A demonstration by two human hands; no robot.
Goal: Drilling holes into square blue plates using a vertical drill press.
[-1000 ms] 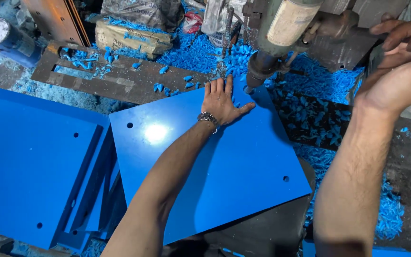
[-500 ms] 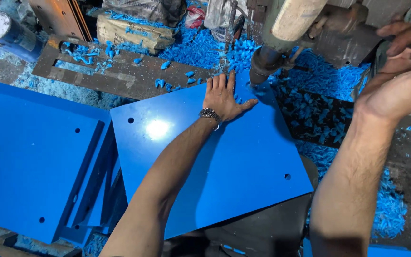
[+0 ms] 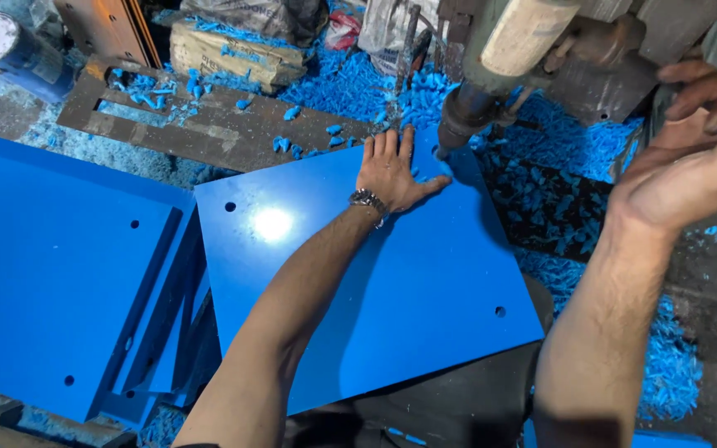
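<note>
two bare hands work a drill press from above: the left hand (image 3: 392, 170) lies flat and spread, fingers open, gripping nothing, pressing one blue plastic sheet (image 3: 358, 274) down at its far corner, where the drill spindle (image 3: 462, 124) meets it. the right hand (image 3: 690, 158) is curled at the machine's lever (image 3: 653, 112); whether it fully grips it cannot be told. good practice looks like firm, even pressure with the thumb kept off the bit. three drilled holes show in this sheet; a stack of finished sheets (image 3: 60, 265) sits just left, amid blue shavings (image 3: 350, 83).
</note>
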